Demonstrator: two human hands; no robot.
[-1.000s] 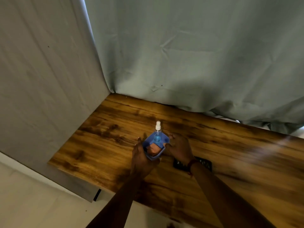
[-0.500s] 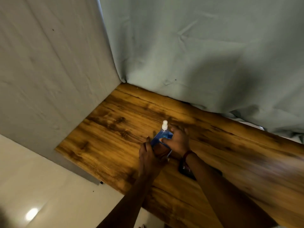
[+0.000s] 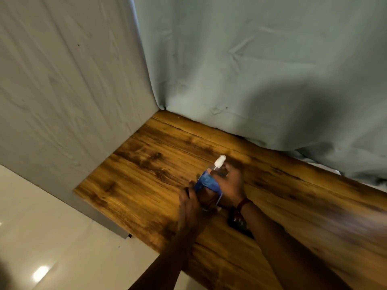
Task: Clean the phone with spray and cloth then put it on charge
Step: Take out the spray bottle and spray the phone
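Observation:
A small spray bottle with a white nozzle (image 3: 219,161) stands tilted over the wooden table (image 3: 146,164). My right hand (image 3: 231,185) grips it just below the nozzle. My left hand (image 3: 189,204) holds a blue cloth (image 3: 206,182) against the bottle's near side, and the cloth hides most of the bottle's body. A dark phone (image 3: 237,223) lies flat on the table under my right wrist, mostly covered by the wrist and forearm.
Grey-green curtains (image 3: 251,80) hang along the back and left sides of the table, meeting at the far corner. The table's left front corner (image 3: 77,190) overhangs a pale glossy floor (image 3: 52,237). No charger or cable is in view.
My right hand has moved up from the cloth's side to the bottle's neck. The bottle now tilts to the right. The cloth has closed in against the bottle. The view has shifted left.

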